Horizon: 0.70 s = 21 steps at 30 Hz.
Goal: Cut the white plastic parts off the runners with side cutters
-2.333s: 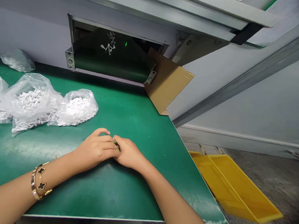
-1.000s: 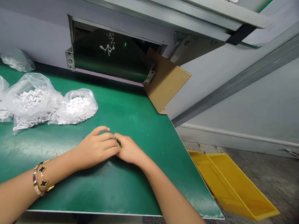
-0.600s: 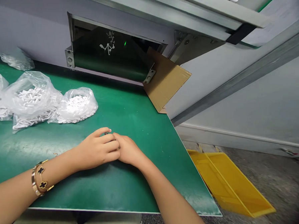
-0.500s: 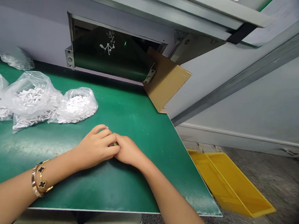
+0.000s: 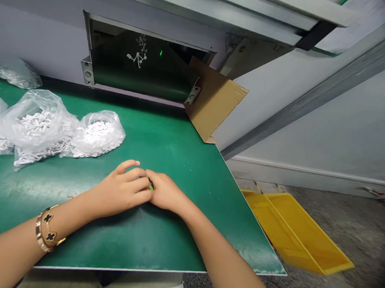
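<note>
My left hand [image 5: 124, 188] lies low over the green tabletop, its fingers bent and spaced apart, their tips touching my right hand. My right hand [image 5: 164, 191] is closed, with its fingers curled under and partly hidden. A small bright green bit [image 5: 150, 186] shows in the gap between the hands; its kind cannot be made out. Beyond them, to the left, lie a clear bag of small white round pieces [image 5: 99, 132] and a bag of white peg-like pieces [image 5: 37, 125]. Neither hand touches the bags.
A dark conveyor belt [image 5: 118, 73] comes through a wall opening, carrying branched white plastic parts [image 5: 139, 57]. A cardboard flap [image 5: 216, 100] stands at its right end. Right of the green table [image 5: 161, 245], a yellow crate [image 5: 297, 235] is on the floor. Metal framing [image 5: 244, 20] hangs overhead.
The view has shifted slightly. My hands stay together over the table, and the left fingers have moved a little against the right hand. The green bit shows as a longer sliver.
</note>
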Tool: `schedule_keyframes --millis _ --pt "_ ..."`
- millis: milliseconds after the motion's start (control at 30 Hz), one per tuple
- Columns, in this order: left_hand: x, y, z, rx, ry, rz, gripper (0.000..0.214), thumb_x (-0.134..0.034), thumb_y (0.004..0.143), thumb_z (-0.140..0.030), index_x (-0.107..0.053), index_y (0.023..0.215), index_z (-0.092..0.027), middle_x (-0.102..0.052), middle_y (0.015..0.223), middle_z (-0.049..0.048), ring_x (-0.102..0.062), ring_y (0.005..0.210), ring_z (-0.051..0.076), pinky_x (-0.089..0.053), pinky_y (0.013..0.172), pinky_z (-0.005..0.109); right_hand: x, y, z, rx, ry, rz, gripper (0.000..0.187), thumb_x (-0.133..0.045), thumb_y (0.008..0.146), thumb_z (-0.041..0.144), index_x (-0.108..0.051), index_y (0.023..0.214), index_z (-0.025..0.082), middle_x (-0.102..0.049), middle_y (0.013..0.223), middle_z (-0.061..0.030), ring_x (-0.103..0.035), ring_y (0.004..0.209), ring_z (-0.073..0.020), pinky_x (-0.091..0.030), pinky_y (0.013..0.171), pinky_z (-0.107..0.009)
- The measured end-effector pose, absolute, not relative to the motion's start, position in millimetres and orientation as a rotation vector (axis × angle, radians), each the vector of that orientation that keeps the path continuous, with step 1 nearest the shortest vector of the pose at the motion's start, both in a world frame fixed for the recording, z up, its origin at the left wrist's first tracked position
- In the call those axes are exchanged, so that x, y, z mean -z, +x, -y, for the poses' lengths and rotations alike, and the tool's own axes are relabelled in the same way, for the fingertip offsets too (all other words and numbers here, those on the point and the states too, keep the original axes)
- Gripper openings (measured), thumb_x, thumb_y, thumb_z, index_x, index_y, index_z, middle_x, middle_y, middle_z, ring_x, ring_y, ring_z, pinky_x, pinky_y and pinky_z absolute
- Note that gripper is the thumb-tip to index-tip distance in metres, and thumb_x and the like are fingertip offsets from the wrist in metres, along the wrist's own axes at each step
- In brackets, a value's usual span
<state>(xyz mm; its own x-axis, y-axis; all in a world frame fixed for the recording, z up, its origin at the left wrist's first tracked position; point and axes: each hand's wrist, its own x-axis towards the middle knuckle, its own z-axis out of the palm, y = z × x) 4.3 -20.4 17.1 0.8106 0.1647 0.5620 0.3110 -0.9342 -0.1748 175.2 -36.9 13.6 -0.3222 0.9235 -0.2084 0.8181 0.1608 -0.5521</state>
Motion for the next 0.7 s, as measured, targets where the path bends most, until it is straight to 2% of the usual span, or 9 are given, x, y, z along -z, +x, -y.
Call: schedule_keyframes --millis 133,300,500,700 --pt "-21.5 3.1 26.0 0.704 -2.597 0.255 0.014 -0.048 0.084 -0.012 -0.058 0.080 -0.021 -0.061 0.082 -0.0026 -0.051 0.086 0.013 -0.028 0.100 0.033 -12.5 173.6 38.3 -0.855 -1.745 2.289 0.011 -0.052 0.077 0.022 -0.052 0.088 0.021 -0.062 0.082 -0.0011 -0.052 0.068 -0.0137 -0.024 0.056 -0.023" --pt "-19.4 4.8 26.4 0.713 -2.627 0.279 0.015 -0.048 0.083 -0.011 -0.056 0.078 -0.022 -0.057 0.075 -0.0038 -0.050 0.082 0.013 -0.029 0.100 0.034 -7.2 172.0 38.8 -0.804 -1.735 2.355 0.021 -0.054 0.078 0.027 -0.052 0.098 0.023 -0.063 0.089 -0.0023 -0.055 0.074 -0.0160 -0.025 0.056 -0.023" --pt "-13.9 6.2 25.0 0.766 -2.709 0.360 0.014 -0.049 0.083 -0.013 -0.053 0.073 -0.021 -0.057 0.076 -0.0034 -0.049 0.083 0.013 -0.027 0.100 0.035 -7.3 170.4 41.9 -0.737 -1.720 2.411 0.023 -0.050 0.079 0.024 -0.051 0.102 0.022 -0.063 0.095 -0.0043 -0.057 0.080 -0.0176 -0.027 0.058 -0.023" --pt "-12.7 7.0 20.0 0.816 -2.838 0.564 0.012 -0.046 0.086 -0.019 -0.056 0.082 -0.021 -0.061 0.079 -0.0013 -0.049 0.083 0.015 -0.027 0.096 0.038 -15.7 172.2 41.4 -0.805 -1.757 2.343 0.011 -0.046 0.078 0.023 -0.051 0.088 0.021 -0.064 0.088 -0.0033 -0.056 0.072 -0.0155 -0.027 0.055 -0.022"
